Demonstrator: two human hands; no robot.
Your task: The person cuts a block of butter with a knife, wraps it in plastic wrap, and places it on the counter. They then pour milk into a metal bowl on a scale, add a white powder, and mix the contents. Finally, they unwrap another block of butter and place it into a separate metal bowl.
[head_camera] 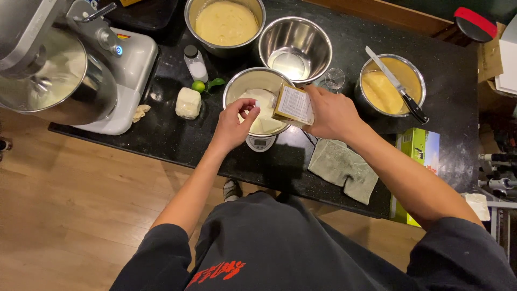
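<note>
Hands (231,126) over bowl (232,92) (right (331,113) gripping packet (293,104))

A small gold-and-white wrapped block (293,104), its pale label face turned up, sits clamped under the fingertips of the right hand (331,112), tilted over the rim of the steel bowl just beside the left hand's fingers (245,110). Directly below those fingers, under the bowl, the small grey screen of the kitchen scale (260,143) shows, too small to make out. A white shaker bottle with a dark cap (195,63) stands well left of the fingers. A flat green and yellow carton (417,156) lies far to the right of the fingers, at the counter's edge. A small red and yellow sticker (123,36) sits on the white stand mixer, far left.
</note>
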